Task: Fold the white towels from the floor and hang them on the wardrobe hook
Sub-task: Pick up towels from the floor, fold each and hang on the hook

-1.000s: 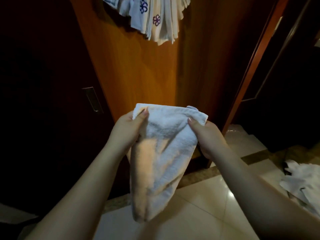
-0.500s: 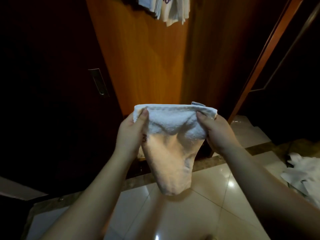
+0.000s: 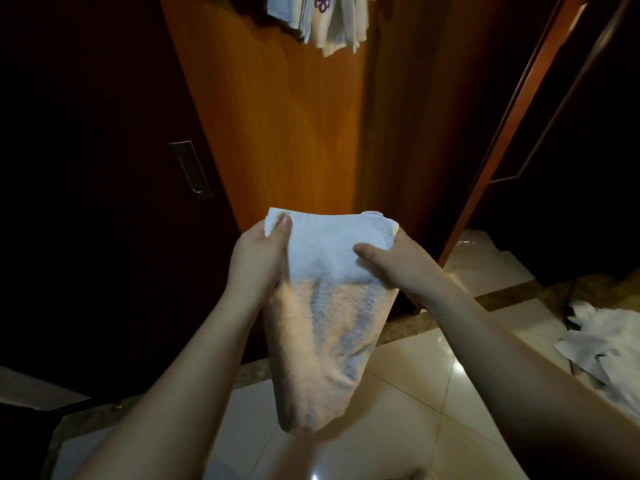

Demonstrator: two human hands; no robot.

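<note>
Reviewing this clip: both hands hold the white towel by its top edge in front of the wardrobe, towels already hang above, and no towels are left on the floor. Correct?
Not quite. The head view shows a pile of white towels on the floor at the right. The rest stands: the left hand and right hand each grip the white towel at its top edge, and hung towels show above.

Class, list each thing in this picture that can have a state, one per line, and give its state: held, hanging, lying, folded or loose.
White terry towel: held up by its top corners, hanging folded.
Left hand: pinches the towel's left top corner.
Right hand: grips the right top corner.
White towels with purple flower print: hanging on the orange wooden wardrobe panel.
Loose white towels: lying crumpled on the tiled floor.
</note>
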